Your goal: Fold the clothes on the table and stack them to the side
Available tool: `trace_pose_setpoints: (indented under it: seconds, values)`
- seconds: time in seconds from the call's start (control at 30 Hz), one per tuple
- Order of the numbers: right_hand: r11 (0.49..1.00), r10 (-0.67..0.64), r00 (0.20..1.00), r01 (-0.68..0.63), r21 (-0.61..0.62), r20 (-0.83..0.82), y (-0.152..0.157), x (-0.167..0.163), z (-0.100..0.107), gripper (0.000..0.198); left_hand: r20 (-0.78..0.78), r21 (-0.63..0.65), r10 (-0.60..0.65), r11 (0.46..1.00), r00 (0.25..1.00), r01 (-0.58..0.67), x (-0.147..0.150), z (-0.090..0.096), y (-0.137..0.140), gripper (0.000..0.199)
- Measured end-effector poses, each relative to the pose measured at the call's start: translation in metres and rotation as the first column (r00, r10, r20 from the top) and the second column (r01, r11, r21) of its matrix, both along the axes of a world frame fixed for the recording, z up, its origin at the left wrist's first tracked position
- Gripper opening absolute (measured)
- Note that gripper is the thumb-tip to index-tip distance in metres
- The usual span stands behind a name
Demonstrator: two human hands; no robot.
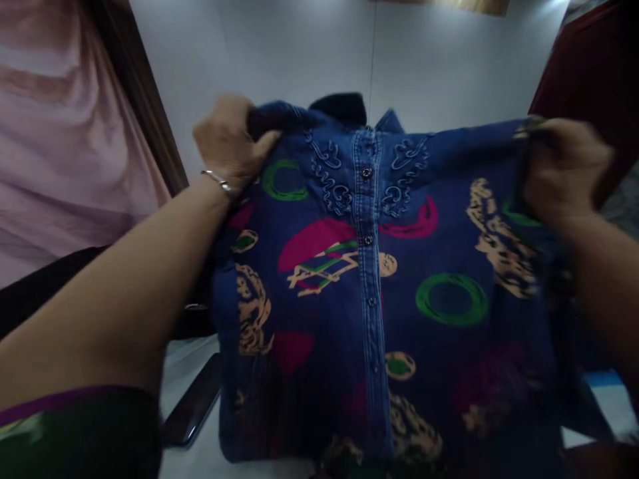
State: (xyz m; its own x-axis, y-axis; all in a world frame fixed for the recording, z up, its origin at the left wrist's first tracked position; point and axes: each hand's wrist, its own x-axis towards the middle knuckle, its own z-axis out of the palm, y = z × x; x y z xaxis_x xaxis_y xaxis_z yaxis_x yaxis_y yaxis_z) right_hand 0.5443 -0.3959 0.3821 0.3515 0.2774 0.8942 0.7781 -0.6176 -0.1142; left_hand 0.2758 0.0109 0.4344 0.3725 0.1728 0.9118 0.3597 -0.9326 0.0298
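A dark blue denim shirt (324,319) hangs spread out in front of me, its buttoned front facing me. It carries green rings, magenta shapes and beige prints, with corded trim below the collar. My left hand (232,140) grips one shoulder, thumb on the near side, and a bracelet circles that wrist. At the other shoulder my right hand (564,166) is closed on the cloth, blurred by motion. The shirt's lower part is dim and runs down past the bottom of the view.
A dark phone (194,402) lies on a pale surface (200,462) at the lower left. Pink draped cloth (64,120) hangs at the left. Behind the shirt rises a pale panelled wall (299,53). A blue and white item (612,399) sits at the lower right.
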Motion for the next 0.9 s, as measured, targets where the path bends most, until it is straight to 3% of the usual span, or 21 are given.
trace_pose_setpoints:
  seconds: [0.03,0.1,0.17,0.23,0.27,0.33,0.37,0.4,0.43,0.5,0.6,0.73,0.8,0.9]
  values:
    - [0.999,-0.009,1.0,0.008,0.032,0.019,0.02,0.007,-0.007,0.048,-0.071,-0.067,-0.016,0.998,0.997,0.011,0.024,-0.01,0.014,0.077]
    - [0.995,-0.082,0.986,0.072,-0.072,-0.142,0.065,0.027,-0.03,0.05,-0.182,-0.18,-0.047,0.984,0.982,0.013,0.074,-0.041,0.043,0.084]
    - [0.978,-0.143,0.951,0.094,-0.186,-0.273,0.106,0.042,-0.07,0.052,-0.2,-0.3,-0.043,0.954,0.979,-0.019,0.114,-0.088,0.06,0.079]
    - [0.975,-0.045,0.957,-0.021,-0.223,-0.287,0.134,0.04,-0.127,0.041,-0.251,-0.366,-0.131,0.93,0.959,0.032,0.132,-0.15,0.058,0.06]
    - [0.95,0.088,0.948,-0.172,-0.261,-0.305,0.142,0.032,-0.16,0.037,-0.307,-0.364,-0.217,0.926,0.927,0.096,0.131,-0.184,0.051,0.052]
    - [0.775,0.337,0.845,-0.499,-0.388,-0.415,0.142,0.005,-0.231,0.03,-0.436,-0.371,-0.39,0.899,0.811,0.232,0.112,-0.254,0.03,0.042]
    - [0.672,0.381,0.789,-0.595,-0.441,-0.482,0.136,-0.011,-0.264,0.028,-0.495,-0.393,-0.448,0.88,0.744,0.267,0.096,-0.287,0.019,0.038]
    - [0.619,0.379,0.753,-0.639,-0.457,-0.538,0.128,-0.027,-0.294,0.027,-0.525,-0.424,-0.492,0.859,0.695,0.288,0.076,-0.316,0.008,0.035]
    - [0.606,0.342,0.734,-0.65,-0.459,-0.587,0.117,-0.04,-0.32,0.027,-0.54,-0.459,-0.52,0.841,0.662,0.286,0.055,-0.342,-0.001,0.033]
    - [0.625,0.276,0.707,-0.647,-0.437,-0.651,0.093,-0.058,-0.354,0.029,-0.529,-0.521,-0.533,0.818,0.66,0.243,0.012,-0.378,-0.013,0.03]
    - [0.733,0.243,0.705,-0.583,-0.35,-0.666,0.057,-0.064,-0.372,0.036,-0.486,-0.587,-0.443,0.804,0.754,0.094,-0.042,-0.402,-0.021,0.03]
    - [0.896,0.053,0.726,-0.337,-0.288,-0.686,0.01,-0.053,-0.377,0.047,-0.479,-0.663,-0.223,0.726,0.849,-0.183,-0.088,-0.41,-0.03,0.041]
    - [0.929,-0.085,0.699,-0.203,-0.31,-0.71,-0.013,-0.048,-0.383,0.054,-0.492,-0.695,-0.149,0.661,0.858,-0.284,-0.1,-0.41,-0.033,0.05]
    - [0.922,-0.215,0.637,-0.116,-0.369,-0.74,-0.039,-0.044,-0.39,0.057,-0.54,-0.743,-0.126,0.535,0.832,-0.402,-0.108,-0.407,-0.03,0.06]
